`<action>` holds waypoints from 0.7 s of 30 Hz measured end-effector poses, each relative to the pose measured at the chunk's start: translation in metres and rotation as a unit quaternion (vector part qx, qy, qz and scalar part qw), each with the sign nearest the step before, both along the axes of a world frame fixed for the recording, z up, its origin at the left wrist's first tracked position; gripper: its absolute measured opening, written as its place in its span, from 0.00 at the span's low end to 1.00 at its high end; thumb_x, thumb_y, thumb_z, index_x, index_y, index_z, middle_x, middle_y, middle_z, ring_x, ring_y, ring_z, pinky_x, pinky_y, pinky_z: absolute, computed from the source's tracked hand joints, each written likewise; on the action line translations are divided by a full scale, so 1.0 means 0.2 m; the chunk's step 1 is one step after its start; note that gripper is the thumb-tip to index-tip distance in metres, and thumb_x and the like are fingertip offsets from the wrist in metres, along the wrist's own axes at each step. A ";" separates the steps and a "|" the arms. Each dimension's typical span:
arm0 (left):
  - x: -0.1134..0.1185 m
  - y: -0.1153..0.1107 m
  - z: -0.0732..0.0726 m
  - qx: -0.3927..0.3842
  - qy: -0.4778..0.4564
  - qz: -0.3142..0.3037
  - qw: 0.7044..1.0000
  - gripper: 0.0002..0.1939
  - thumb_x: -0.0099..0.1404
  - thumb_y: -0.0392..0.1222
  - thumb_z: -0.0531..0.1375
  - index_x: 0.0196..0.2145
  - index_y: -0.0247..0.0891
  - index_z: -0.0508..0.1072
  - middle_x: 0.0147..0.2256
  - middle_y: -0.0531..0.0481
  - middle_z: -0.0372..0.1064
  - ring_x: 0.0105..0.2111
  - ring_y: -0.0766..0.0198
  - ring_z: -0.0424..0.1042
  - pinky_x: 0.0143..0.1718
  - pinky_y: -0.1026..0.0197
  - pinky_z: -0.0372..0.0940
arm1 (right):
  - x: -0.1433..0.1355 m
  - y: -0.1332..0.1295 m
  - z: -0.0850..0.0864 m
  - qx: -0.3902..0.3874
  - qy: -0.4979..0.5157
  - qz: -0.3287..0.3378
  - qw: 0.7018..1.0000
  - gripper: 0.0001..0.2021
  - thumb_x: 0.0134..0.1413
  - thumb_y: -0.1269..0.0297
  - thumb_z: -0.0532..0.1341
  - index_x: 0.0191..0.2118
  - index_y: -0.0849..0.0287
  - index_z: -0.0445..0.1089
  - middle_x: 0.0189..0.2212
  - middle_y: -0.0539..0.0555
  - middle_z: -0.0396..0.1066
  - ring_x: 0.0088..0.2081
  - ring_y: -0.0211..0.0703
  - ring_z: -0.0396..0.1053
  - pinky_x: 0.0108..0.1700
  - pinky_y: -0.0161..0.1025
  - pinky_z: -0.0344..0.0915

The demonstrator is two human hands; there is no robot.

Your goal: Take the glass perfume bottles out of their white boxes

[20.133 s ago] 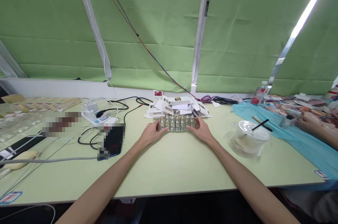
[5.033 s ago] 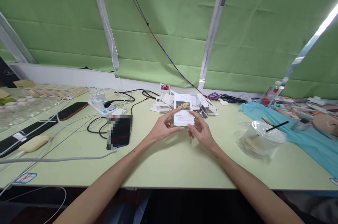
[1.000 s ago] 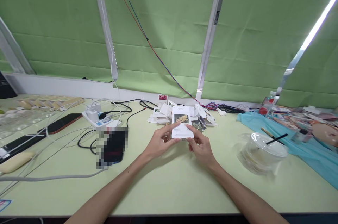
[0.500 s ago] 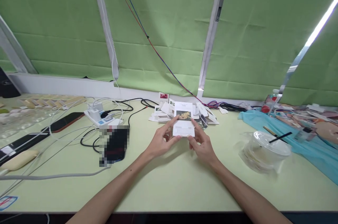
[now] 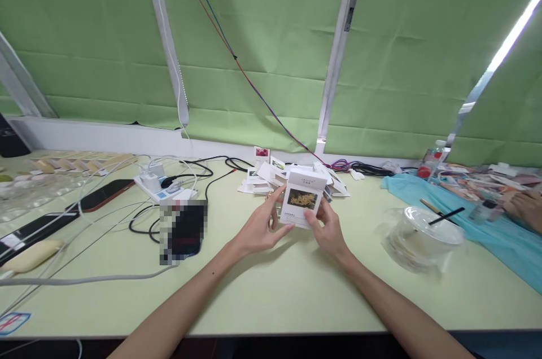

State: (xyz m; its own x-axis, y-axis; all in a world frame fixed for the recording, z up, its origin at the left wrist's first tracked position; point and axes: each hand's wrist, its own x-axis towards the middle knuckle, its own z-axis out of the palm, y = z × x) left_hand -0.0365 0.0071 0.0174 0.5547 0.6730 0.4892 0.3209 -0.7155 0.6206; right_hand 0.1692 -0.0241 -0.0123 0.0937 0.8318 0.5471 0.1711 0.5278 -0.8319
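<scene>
A small white cardboard box (image 5: 302,199), printed with a photo of yellow flowers, tilts above the table in front of me. My right hand (image 5: 329,230) grips its lower right side, thumb on the front face and fingers behind. Beside the left edge of the box, my left hand (image 5: 263,224) has thumb and index finger spread apart; whether a fingertip touches the box I cannot tell. Just behind lies a heap of similar white boxes (image 5: 263,174), some with flower pictures, partly hidden by the held one.
On the left are a power strip (image 5: 163,192), tangled cables and a phone (image 5: 186,232) with a blurred screen. At right stand a lidded plastic bowl (image 5: 423,237) in a bag, a blue cloth (image 5: 495,240) and a bottle (image 5: 432,160). Another person's hand (image 5: 527,208) is at the far right.
The box has turned and tilted, shifting slightly right. My left fingers have opened away from it while the right hand keeps its grip. Another person's hand now shows at the right edge.
</scene>
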 end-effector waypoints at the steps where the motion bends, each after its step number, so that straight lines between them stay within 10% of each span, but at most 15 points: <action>1: 0.00 0.00 0.00 0.003 0.003 0.005 1.000 0.45 0.64 0.49 0.63 0.70 0.50 0.42 0.53 0.43 0.65 0.27 0.69 0.63 0.28 0.63 0.65 | 0.00 0.00 0.00 0.001 -0.003 0.004 1.000 0.22 0.61 0.50 0.62 0.55 0.57 0.65 0.49 0.61 0.75 0.44 0.50 0.77 0.40 0.41 0.74; 7: -0.01 0.01 0.02 -0.002 0.021 0.009 1.000 0.34 0.65 0.48 0.61 0.65 0.44 0.56 0.51 0.43 0.61 0.30 0.67 0.62 0.29 0.63 0.65 | 0.00 -0.04 0.02 0.005 -0.044 0.058 0.997 0.25 0.58 0.55 0.66 0.58 0.57 0.64 0.49 0.60 0.74 0.45 0.50 0.75 0.41 0.41 0.74; 21: 0.00 0.02 0.01 -0.029 -0.021 -0.011 0.999 0.33 0.68 0.44 0.57 0.68 0.46 0.55 0.51 0.43 0.64 0.32 0.67 0.67 0.30 0.64 0.67 | -0.01 -0.06 0.04 -0.045 -0.071 0.088 0.993 0.52 0.49 0.55 0.72 0.72 0.48 0.41 0.65 0.63 0.56 0.51 0.53 0.71 0.43 0.43 0.74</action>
State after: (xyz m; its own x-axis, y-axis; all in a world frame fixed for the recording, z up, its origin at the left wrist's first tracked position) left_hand -0.0374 0.0103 0.0195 0.5503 0.6886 0.4722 0.2778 -0.6843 0.6742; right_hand 0.1664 -0.0352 -0.0053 -0.1302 0.8747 0.4668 0.2014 0.4844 -0.8514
